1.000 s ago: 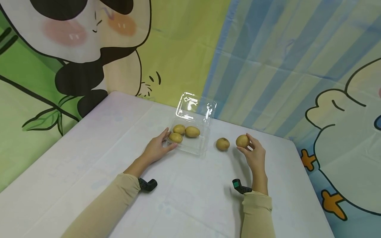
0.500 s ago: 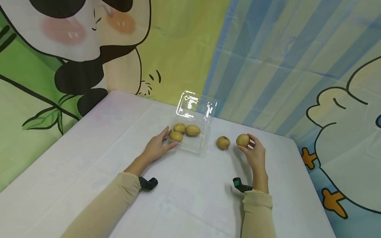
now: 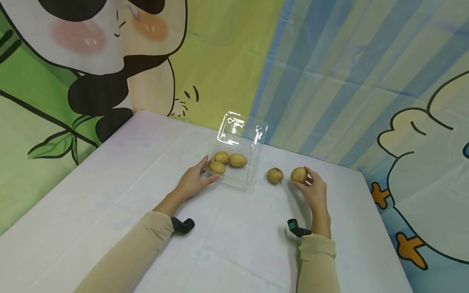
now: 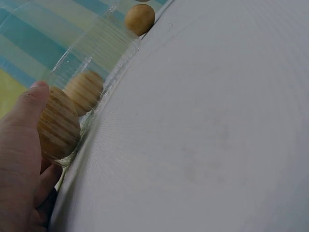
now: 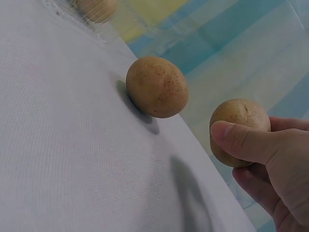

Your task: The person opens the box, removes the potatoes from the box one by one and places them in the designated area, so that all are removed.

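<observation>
A clear plastic clamshell box (image 3: 234, 179) lies with its lid raised at the back, and three potatoes sit in its tray, among them a front potato (image 3: 217, 167). My left hand (image 3: 192, 182) grips the box's left side, the thumb at the rim in the left wrist view and part of the fingers hidden. Off the table, my right hand (image 3: 314, 189) holds a potato (image 5: 236, 130) between thumb and fingers. Between the box and that hand, another potato (image 3: 275, 176) rests on the table.
The white-covered table (image 3: 227, 244) backs onto a printed cloth (image 3: 329, 81) with cartoon figures and stripes. The raised lid (image 3: 242, 128) stands close to that cloth. A black wrist camera (image 3: 183, 226) sits on the left wrist, another camera (image 3: 298, 228) on the right.
The potato in my right hand has sunk very slightly towards the table. My left hand and the box stay where they were.
</observation>
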`<state>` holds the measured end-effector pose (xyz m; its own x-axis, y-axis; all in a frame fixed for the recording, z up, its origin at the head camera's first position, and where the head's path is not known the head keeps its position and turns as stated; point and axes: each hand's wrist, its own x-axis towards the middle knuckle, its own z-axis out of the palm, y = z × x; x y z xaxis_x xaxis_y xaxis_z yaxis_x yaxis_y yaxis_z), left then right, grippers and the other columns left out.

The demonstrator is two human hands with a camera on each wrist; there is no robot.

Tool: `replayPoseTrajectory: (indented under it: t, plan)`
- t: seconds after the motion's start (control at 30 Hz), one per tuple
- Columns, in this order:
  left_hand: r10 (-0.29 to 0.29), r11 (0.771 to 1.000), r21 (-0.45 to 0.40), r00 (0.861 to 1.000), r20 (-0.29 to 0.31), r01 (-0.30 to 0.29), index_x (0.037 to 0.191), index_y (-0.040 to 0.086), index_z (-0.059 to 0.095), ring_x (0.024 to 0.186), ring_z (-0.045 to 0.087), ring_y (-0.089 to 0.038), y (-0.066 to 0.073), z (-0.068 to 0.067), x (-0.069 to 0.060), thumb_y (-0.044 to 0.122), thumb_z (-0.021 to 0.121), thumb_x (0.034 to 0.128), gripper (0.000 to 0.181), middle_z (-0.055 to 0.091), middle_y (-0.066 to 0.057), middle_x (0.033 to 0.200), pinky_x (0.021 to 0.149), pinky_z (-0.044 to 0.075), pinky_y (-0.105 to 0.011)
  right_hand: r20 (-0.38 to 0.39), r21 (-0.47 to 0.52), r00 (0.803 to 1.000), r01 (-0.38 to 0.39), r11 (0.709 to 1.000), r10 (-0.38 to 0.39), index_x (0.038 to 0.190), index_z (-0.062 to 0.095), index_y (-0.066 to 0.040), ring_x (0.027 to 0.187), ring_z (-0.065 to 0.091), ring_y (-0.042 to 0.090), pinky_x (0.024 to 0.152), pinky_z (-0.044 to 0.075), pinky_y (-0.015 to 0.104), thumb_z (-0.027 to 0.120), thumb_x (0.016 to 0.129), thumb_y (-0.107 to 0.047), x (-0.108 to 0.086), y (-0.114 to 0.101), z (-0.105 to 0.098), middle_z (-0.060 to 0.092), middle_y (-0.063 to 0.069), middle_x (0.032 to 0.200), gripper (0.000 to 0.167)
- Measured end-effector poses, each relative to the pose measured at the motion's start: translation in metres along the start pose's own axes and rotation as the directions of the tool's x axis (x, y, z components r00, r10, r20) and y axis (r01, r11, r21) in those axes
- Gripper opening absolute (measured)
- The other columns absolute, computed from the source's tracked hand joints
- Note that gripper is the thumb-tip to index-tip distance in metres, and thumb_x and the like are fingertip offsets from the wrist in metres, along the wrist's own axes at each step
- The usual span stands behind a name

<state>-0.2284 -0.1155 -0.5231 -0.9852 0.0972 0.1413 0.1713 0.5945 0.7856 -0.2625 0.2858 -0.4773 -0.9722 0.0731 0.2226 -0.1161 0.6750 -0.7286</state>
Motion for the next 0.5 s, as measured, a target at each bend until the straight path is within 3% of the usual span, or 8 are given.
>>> replayPoseTrajectory:
  t: [0.5]
  plan:
    - [-0.006, 1.0, 0.004, 1.0, -0.002, 0.006, 0.153, 0.013, 0.017, 0.139, 0.035, -0.03, 0.0001, -0.0001, 0.0004, 0.065, 0.059, 0.0815, 0.098, 0.04, -0.004, 0.15, 0.116, 0.026, -0.048, 0.048, -0.016, 0.997, -0.054, 0.998, 0.055, 0.141, 0.043, -0.005, 0.12, 0.056, 0.036, 0.094, 0.052, 0.039, 0.078, 0.078, -0.009, 0.0009, 0.0031, 0.0059, 0.048, 0.022, 0.14, 0.072]
